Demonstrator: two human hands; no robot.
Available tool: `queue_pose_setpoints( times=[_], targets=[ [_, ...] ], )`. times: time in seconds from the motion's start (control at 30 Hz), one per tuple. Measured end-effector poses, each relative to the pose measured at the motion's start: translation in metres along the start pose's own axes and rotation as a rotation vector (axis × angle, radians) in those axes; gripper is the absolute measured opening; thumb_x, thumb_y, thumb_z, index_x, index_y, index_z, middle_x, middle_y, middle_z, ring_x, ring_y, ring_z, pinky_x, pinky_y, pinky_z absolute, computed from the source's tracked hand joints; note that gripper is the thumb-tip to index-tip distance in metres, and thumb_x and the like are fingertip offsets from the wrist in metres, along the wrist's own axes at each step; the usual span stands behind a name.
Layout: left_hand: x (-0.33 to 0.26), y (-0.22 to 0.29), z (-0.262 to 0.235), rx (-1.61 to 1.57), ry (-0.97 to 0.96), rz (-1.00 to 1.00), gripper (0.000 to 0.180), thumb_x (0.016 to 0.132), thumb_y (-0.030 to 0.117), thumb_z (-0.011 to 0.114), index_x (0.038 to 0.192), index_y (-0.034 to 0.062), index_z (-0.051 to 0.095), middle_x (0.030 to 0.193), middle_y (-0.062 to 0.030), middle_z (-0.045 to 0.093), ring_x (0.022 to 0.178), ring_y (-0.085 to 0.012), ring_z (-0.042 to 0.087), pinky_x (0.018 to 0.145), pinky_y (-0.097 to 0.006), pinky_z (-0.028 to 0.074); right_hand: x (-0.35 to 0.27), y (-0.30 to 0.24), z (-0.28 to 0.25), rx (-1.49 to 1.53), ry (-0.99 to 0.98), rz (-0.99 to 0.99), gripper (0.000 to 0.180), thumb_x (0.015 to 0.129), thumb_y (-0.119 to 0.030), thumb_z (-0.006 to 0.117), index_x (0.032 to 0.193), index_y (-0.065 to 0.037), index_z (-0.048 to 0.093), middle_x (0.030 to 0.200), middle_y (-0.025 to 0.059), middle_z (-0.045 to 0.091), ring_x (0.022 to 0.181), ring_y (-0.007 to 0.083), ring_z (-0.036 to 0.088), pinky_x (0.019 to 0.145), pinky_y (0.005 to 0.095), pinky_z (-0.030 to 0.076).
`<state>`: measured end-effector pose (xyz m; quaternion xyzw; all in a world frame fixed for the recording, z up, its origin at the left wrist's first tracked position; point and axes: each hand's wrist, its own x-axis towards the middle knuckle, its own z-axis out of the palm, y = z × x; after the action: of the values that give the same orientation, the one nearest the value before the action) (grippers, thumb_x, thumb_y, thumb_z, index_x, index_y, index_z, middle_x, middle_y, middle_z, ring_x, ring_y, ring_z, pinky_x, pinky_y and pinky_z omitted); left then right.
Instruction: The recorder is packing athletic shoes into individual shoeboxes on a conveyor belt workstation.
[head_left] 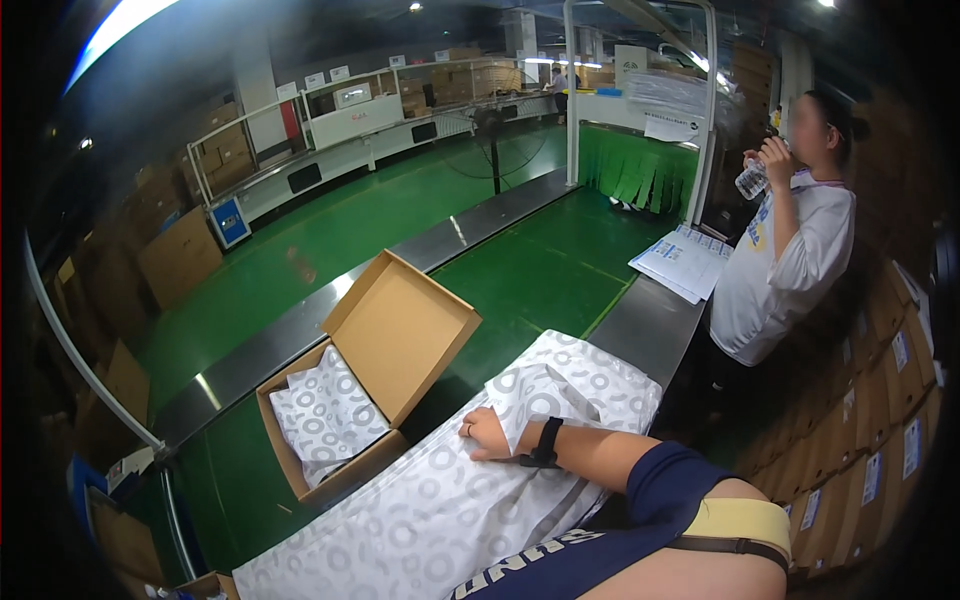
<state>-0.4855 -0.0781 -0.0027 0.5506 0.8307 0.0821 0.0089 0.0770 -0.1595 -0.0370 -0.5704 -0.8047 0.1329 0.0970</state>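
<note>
My right hand (pixel 487 435) comes in from the lower right with a black wristband and a ring. It is closed on a folded-over corner of white tissue paper with grey rings (pixel 545 385). The sheet lies on a long stack of the same paper (pixel 420 510) on the green table. To the left of the hand stands an open brown cardboard box (pixel 400 325), its lid leaning back. Inside it lies a crumpled sheet of the patterned paper (pixel 325 412). My left hand is out of view.
A person in a white shirt (pixel 785 260) stands at the right, drinking from a clear bottle (pixel 752 180). Printed sheets (pixel 685 262) lie on the metal table edge (pixel 650 320). A metal rail (pixel 300 330) runs behind the box. A floor fan (pixel 490 130), cartons and a conveyor line stand farther back.
</note>
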Motion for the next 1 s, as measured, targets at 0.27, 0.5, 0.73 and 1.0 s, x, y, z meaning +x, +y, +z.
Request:
queue_pose_setpoints(
  times=[0.27, 0.5, 0.73, 1.0],
  targets=[
    [0.008, -0.013, 0.017, 0.045, -0.011, -0.057, 0.025, 0.089, 0.018, 0.036, 0.108, 0.0085, 0.049, 0.108, -0.008, 0.053, 0.096, -0.0157, 0.051, 0.079, -0.03, 0.04, 0.0, -0.002, -0.009, -0.009, -0.041, 0.03, 0.044, 0.072, -0.029, 0.06, 0.107, -0.003, 0.052, 0.108, 0.0158, 0.051, 0.103, 0.0317, 0.047, 0.09, 0.0383, 0.037],
    [0.017, -0.025, 0.014, 0.146, -0.005, -0.089, 0.023, 0.089, 0.017, 0.038, 0.104, 0.0074, 0.052, 0.104, -0.0087, 0.056, 0.092, -0.0161, 0.053, 0.075, -0.031, 0.042, -0.002, 0.007, 0.0, 0.072, 0.026, 0.036, 0.041, 0.072, -0.029, 0.056, 0.105, -0.004, 0.054, 0.105, 0.0138, 0.052, 0.102, 0.0286, 0.048, 0.089, 0.0369, 0.038],
    [0.039, -0.033, 0.001, 0.235, 0.042, -0.117, 0.022, 0.088, 0.016, 0.039, 0.1, 0.0063, 0.055, 0.1, -0.0094, 0.058, 0.088, -0.0165, 0.055, 0.071, -0.033, 0.044, -0.009, -0.005, -0.025, 0.055, 0.027, 0.036, 0.041, 0.072, -0.029, 0.057, 0.104, -0.004, 0.055, 0.105, 0.0143, 0.053, 0.098, 0.0292, 0.052, 0.088, 0.0361, 0.039],
    [0.003, -0.218, 0.019, -0.03, 0.396, -0.113, 0.025, 0.086, 0.015, 0.038, 0.079, 0.0036, 0.059, 0.081, -0.0177, 0.061, 0.07, -0.0302, 0.059, 0.062, -0.038, 0.047, -0.005, 0.002, -0.012, -0.005, 0.073, 0.029, 0.04, 0.072, -0.03, 0.056, 0.1, -0.002, 0.057, 0.105, 0.0147, 0.056, 0.099, 0.0293, 0.052, 0.09, 0.0353, 0.039]
  ],
)
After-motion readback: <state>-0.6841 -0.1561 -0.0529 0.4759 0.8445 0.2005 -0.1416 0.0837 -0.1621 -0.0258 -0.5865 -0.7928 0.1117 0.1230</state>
